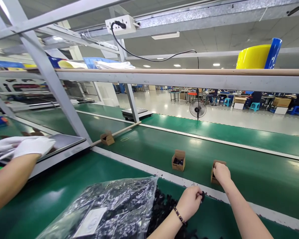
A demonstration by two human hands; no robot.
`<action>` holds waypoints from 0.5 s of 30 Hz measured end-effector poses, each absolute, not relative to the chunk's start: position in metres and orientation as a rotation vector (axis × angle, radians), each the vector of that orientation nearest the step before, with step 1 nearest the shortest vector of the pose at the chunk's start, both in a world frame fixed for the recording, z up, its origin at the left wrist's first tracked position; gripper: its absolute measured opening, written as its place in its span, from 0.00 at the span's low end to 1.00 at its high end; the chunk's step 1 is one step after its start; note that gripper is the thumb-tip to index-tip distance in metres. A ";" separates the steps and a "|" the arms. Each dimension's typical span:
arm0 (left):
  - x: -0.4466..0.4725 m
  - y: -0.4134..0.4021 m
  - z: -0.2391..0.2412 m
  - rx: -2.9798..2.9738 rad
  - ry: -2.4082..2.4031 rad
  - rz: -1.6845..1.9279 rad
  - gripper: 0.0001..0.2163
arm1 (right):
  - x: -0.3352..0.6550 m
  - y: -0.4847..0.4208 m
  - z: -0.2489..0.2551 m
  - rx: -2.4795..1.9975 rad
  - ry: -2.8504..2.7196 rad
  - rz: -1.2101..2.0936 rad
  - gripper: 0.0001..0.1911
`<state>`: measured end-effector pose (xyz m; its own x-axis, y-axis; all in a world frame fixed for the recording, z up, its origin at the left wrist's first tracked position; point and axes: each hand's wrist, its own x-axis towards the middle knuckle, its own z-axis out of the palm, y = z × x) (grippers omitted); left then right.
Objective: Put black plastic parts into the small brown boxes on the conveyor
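Observation:
My right hand [221,173] reaches onto the green conveyor belt [251,176] and is closed on a small open cardboard box [214,172]. My left hand [191,201], with a bead bracelet at the wrist, pinches a small black part [202,196] near the belt's white edge strip. A pile of small black parts [161,209] lies just below it, spilling from a clear plastic bag [109,209]. A second small open box [178,160] holding dark parts stands on the belt to the left of my right hand.
A co-worker's white-gloved hands [25,146] work at a tray on the left. A third small box [107,137] lies by a wooden rod further up the belt. A grey metal frame crosses overhead; a scale [136,113] and a fan [197,109] stand beyond.

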<state>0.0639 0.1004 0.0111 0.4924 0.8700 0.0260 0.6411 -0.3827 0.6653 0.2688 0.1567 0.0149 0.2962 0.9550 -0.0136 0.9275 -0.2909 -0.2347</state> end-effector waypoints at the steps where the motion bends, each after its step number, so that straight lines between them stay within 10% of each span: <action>1: 0.065 0.102 0.012 2.135 1.234 0.520 0.07 | 0.267 0.158 0.014 -2.359 -1.786 0.249 0.12; 15: 0.051 0.121 0.009 1.902 1.246 0.783 0.06 | 0.215 0.166 -0.002 -2.057 -1.980 0.104 0.09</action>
